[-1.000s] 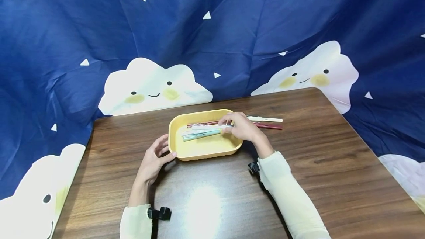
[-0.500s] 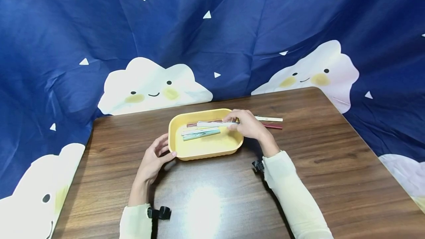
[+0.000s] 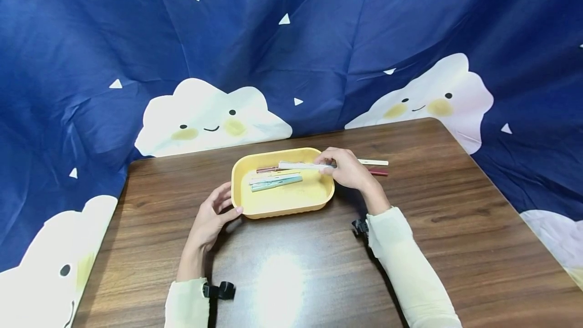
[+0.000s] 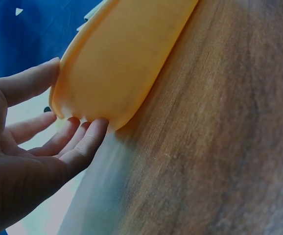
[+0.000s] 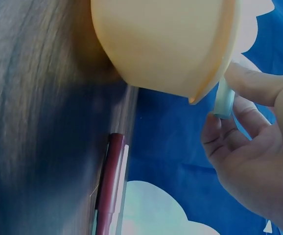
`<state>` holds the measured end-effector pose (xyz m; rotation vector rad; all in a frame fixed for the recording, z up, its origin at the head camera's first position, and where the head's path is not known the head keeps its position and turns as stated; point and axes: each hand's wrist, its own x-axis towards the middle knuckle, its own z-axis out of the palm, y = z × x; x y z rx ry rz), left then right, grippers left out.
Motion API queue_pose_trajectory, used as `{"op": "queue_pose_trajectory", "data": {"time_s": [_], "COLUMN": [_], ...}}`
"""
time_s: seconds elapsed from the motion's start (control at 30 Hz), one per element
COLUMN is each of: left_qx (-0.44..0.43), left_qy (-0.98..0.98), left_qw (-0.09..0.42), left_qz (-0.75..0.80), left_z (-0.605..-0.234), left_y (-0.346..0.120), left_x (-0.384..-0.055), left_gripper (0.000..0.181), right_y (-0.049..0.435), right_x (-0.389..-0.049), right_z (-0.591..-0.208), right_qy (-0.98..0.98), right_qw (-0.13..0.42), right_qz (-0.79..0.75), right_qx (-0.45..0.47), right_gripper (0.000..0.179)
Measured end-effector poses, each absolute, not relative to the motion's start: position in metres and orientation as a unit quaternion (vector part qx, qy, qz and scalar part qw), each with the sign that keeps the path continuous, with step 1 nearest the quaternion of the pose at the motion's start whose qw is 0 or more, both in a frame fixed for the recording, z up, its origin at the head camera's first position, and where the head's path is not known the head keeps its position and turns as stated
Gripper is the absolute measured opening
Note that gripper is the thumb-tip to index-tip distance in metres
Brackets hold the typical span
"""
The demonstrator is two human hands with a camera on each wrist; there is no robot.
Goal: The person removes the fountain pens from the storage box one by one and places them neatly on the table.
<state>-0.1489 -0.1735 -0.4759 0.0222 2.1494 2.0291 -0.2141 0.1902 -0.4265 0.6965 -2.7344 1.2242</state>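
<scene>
Pinching pale pen (image 3: 299,165) over yellow tray (image 3: 284,204): right hand (image 3: 347,168); left hand (image 3: 210,220) gripping tray end.

Head cam looks fwd and down from 6 o'clock, rather far: whole tray (image 3: 282,213), much of tabletop (image 3: 455,237), backdrop (image 3: 296,39). L wrist cam (image 3: 225,291), at tray's 7 o'clock, and R wrist cam (image 3: 360,227), at its 4 o'clock, look tilted and v. close at tray's outer wall. All 3 share tray, tabletop, backdrop.

The tray (image 5: 161,44) mostly hides the pale pen (image 5: 224,102) in the right wrist view.
</scene>
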Motion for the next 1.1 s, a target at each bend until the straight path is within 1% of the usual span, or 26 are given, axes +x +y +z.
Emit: {"op": "queue_pose_trajectory", "data": {"time_s": [0.3, 0.7, 1.1], "left_qx": [0.007, 0.007, 0.01], "left_qy": [0.722, 0.719, 0.713], "left_qw": [0.094, 0.094, 0.094], "left_qz": [0.685, 0.689, 0.695], "left_z": [-0.475, -0.476, -0.478], "left_y": [-0.174, -0.174, -0.175], "left_x": [-0.149, -0.15, -0.15], "left_gripper": [0.074, 0.074, 0.075], "right_y": [0.199, 0.215, 0.231], "right_x": [-0.213, -0.214, -0.213], "right_z": [-0.427, -0.425, -0.433], "right_qy": [-0.892, -0.897, -0.9], "right_qw": [0.032, 0.037, 0.045], "right_qz": [0.392, 0.392, 0.39], "right_qx": [0.221, 0.2, 0.187], "right_gripper": [0.019, 0.016, 0.016]}}
